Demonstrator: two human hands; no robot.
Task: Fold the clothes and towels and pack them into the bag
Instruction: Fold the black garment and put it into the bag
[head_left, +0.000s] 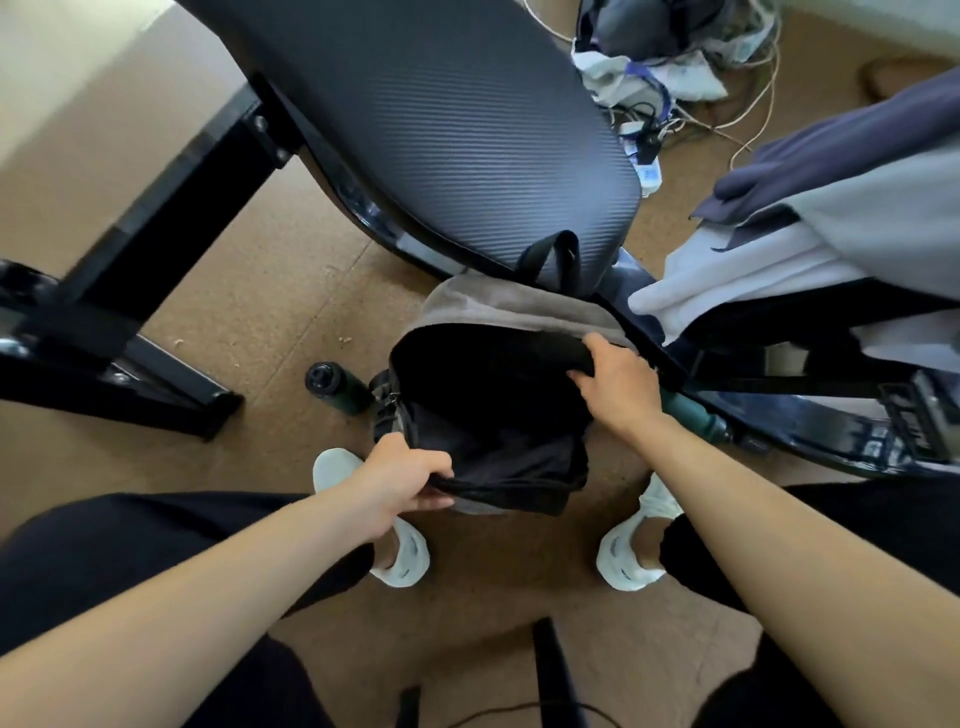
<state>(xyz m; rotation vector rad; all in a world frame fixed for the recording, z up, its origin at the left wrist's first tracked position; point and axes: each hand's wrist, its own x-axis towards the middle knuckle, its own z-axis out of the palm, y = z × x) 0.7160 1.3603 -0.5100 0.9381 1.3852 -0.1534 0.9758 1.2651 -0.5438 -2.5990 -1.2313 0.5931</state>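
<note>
The grey bag is standing on the floor between the person's white shoes, its black inside showing. The left hand is gripping the near edge of the opening, and the right hand is gripping the far right edge. Folded clothes are lying in a pile to the right. A dark bottle is standing just beside the bag.

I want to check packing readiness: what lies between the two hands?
In the head view, the open black-lined mouth of the grey fabric backpack lies between the left hand and the right hand.
</note>
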